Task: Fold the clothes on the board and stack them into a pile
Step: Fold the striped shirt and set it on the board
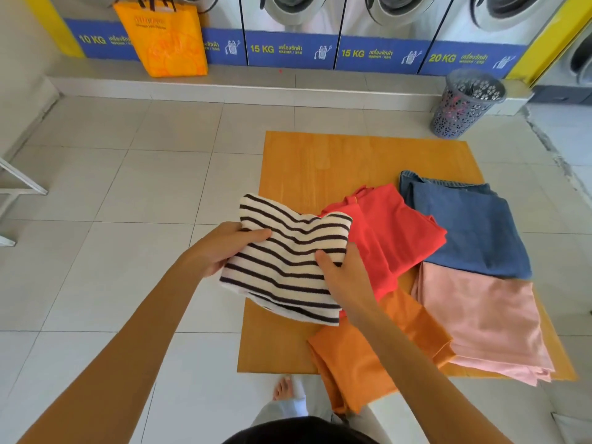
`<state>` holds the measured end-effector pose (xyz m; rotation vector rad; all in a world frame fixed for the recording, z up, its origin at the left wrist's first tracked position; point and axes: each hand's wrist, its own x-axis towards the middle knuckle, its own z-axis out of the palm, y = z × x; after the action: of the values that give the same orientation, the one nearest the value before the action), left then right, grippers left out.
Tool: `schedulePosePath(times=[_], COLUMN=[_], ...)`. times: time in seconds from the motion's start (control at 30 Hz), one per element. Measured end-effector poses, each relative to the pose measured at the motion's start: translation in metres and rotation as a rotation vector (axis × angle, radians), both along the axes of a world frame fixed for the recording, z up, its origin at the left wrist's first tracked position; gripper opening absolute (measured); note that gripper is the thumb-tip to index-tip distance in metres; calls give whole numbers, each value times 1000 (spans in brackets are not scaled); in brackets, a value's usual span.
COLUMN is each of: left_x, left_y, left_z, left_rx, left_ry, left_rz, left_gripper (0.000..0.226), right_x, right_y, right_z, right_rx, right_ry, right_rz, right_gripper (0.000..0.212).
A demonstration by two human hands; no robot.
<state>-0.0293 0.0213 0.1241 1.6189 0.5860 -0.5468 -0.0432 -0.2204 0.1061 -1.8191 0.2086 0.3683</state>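
A folded black-and-white striped garment (pixel 288 254) is held above the left edge of the orange wooden board (pixel 320 161). My left hand (pixel 224 248) grips its left side with the thumb on top. My right hand (pixel 346 277) grips its right lower side. On the board lie a red garment (pixel 394 232), a folded blue denim piece (pixel 467 225), a folded pink cloth (pixel 480 315) and an orange cloth (pixel 362 354) that hangs over the board's near edge.
The board lies on a white tiled floor. A grey laundry basket (pixel 464 104) stands behind it at the right. An orange bag (pixel 166 40) leans against a row of washing machines (pixel 288 33). My bare foot (pixel 283 387) is near the board's front edge.
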Motion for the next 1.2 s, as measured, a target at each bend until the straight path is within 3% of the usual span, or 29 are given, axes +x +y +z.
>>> schedulePosePath(times=[0.13, 0.2, 0.37, 0.6, 0.93, 1.2], left_x=[33, 54, 111, 220, 362, 372], left_y=[-18, -24, -34, -17, 8, 19], left_z=[0, -5, -22, -52, -100, -155], left_rx=[9, 20, 27, 54, 370, 697], left_ry=[-75, -117, -201, -167, -234, -192], left_rz=[22, 64, 169, 277, 382, 288], left_gripper=[39, 42, 46, 49, 56, 47], right_x=[57, 88, 167, 291, 409, 430], right_y=[-20, -28, -33, -12, 29, 31], right_z=[14, 13, 9, -18, -77, -130], right_rx=[-98, -131, -186, -214, -137, -207], right_ry=[-107, -157, -264, -304, -266, -142], right_rz=[72, 106, 124, 221, 80, 153], right_gripper=[77, 83, 74, 54, 55, 56])
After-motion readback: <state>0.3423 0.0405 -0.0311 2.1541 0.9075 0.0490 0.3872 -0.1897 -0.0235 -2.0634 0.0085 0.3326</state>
